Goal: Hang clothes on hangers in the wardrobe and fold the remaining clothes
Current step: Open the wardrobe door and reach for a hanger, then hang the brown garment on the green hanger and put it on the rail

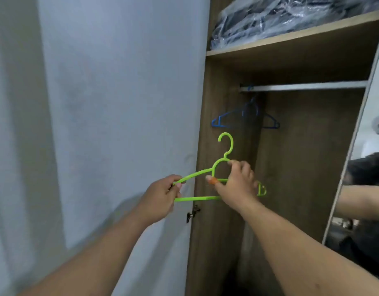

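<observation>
On the left side stands a plain pale wall [94, 103], with soft shadows of the arms on it. Next comes the open wardrobe [224, 231], made of brown wood. A small dark catch [192, 213] sits on its left edge. High up, a wooden shelf [291, 37] carries dark clothes in a shiny plastic bag [280, 16]. Under the shelf runs a grey rail [308, 86]. A blue hanger [244, 118] hangs from the rail near its left end.

Both hands hold a bright green hanger [197, 198] in front of the wardrobe, below the blue one. It is thin plastic, hook pointing up, with no clothes on it. The left hand [160, 197] has its fingers curled round the hanger's left end. The right hand [237, 184] pinches the curved neck just under the hook, and covers part of the right arm of the hanger.

On the far right is a mirror door [359, 178], which shows an arm and dark shapes.
</observation>
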